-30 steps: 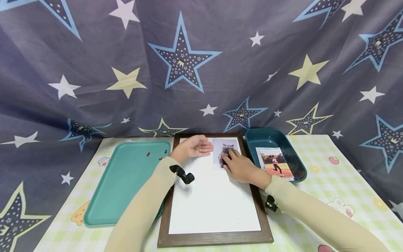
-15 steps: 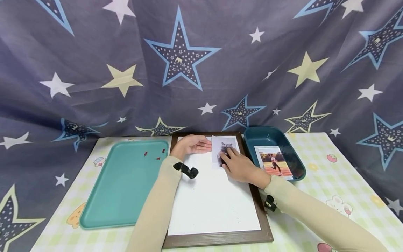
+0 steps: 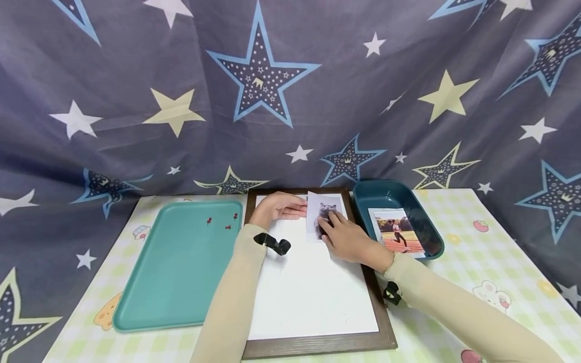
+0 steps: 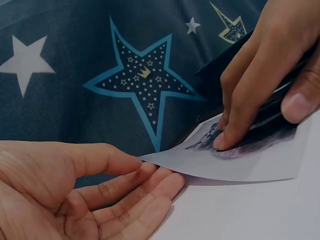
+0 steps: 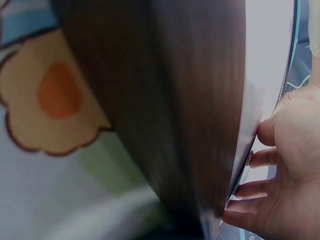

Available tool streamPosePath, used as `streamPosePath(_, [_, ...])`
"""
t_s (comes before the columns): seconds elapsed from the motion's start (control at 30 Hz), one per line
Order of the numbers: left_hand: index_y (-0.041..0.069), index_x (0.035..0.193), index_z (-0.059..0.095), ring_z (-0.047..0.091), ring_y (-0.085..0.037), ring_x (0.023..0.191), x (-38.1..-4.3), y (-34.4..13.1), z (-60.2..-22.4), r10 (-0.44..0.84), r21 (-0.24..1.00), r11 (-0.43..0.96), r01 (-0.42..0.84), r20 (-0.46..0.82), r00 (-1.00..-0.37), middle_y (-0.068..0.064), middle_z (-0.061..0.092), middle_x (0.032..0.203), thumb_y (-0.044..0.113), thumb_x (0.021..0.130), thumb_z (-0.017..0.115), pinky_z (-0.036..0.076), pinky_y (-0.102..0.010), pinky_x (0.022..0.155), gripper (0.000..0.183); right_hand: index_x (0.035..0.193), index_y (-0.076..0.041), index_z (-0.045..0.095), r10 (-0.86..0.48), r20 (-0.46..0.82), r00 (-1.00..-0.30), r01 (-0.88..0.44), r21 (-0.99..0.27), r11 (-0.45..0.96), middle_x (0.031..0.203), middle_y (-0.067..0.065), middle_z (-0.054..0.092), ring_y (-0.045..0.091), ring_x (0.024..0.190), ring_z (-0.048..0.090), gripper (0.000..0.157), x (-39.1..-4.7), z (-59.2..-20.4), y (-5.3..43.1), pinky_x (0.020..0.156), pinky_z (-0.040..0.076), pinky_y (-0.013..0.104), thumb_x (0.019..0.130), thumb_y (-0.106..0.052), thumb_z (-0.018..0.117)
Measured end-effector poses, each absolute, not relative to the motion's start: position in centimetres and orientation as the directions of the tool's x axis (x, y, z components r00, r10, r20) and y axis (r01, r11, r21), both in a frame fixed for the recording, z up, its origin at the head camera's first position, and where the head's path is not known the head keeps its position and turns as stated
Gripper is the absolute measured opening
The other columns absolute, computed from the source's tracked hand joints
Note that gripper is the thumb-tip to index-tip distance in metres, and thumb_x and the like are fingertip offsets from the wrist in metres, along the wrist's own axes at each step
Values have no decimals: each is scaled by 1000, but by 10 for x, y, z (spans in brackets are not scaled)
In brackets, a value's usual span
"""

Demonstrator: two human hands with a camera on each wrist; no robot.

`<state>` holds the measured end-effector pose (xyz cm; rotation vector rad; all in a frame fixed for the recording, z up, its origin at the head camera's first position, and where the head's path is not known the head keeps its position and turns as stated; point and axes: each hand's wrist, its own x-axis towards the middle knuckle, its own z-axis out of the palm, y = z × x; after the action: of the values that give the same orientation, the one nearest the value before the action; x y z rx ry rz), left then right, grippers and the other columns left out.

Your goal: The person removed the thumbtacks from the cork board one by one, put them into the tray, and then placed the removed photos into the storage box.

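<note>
On the upper part of the white board [image 3: 313, 292], framed in dark wood, lies a photo of a grey cat [image 3: 327, 204]. My left hand [image 3: 282, 205] pinches its left corner; the left wrist view shows the thumb above and fingers below the photo [image 4: 250, 167], that edge bent up off the board. My right hand [image 3: 349, 241] lies over the lower right of the picture, fingertips pressing on the cat and hiding part of it. The right wrist view shows mostly the frame's brown side [image 5: 200, 100], with the right hand [image 5: 295, 165] at its edge.
Left of the board, a green tray [image 3: 177, 272] holds three red push pins [image 3: 228, 227]. A dark teal bin [image 3: 383, 194] stands on the right, with a photo of a runner [image 3: 399, 234] in it. A star-patterned curtain [image 3: 181, 151] hangs behind the checked tablecloth [image 3: 481, 262].
The left hand has come to the photo's left corner and lifted that edge. The right hand's fingers stay on the cat. The head view has shifted slightly.
</note>
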<state>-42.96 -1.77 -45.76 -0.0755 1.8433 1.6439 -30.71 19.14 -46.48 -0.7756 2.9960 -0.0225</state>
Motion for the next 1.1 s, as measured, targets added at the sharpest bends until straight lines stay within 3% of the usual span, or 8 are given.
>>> streamPosePath(0.2, [0,125,67,73,-12,78,-435,-14,-453,362,862,235,-449,-506,-783,0,73,86,10,97,69,61,-27,89,31,152,-2,45,-497,1,-868,-497,-8,868,154,32,41,48,144,40,52,-308,-462,193,114,44,56,108,-29,48])
streamPosePath(0.4, [0,128,66,73,-13,80,-437,-10,-454,371,864,229,-447,-503,-781,-1,73,89,10,97,69,59,-30,95,32,153,-3,43,-476,-18,-879,-476,-21,879,156,32,39,48,146,37,53,-309,-461,194,115,42,57,108,-29,48])
streamPosePath(0.7, [-1,129,67,72,-13,71,-431,-6,-457,316,883,188,-431,-469,-825,-6,75,91,0,94,69,63,-28,79,36,152,-2,45,-487,-12,-873,-487,-12,873,154,32,41,48,145,39,52,-308,-465,193,114,44,57,107,-29,49])
streamPosePath(0.9, [-2,132,65,69,-15,73,-427,-5,-460,298,897,144,-419,-443,-846,-14,74,107,-6,93,66,62,-36,92,39,152,-2,45,-488,-29,-873,-487,-32,873,154,32,41,48,145,39,52,-307,-464,191,115,43,57,107,-28,50])
streamPosePath(1.1, [-2,136,61,67,-17,76,-426,-3,-460,322,897,105,-429,-439,-839,-10,68,94,-8,94,62,58,-43,100,42,152,-1,45,-483,-47,-874,-482,-39,875,154,32,40,48,145,38,53,-308,-463,191,115,43,58,107,-28,50])
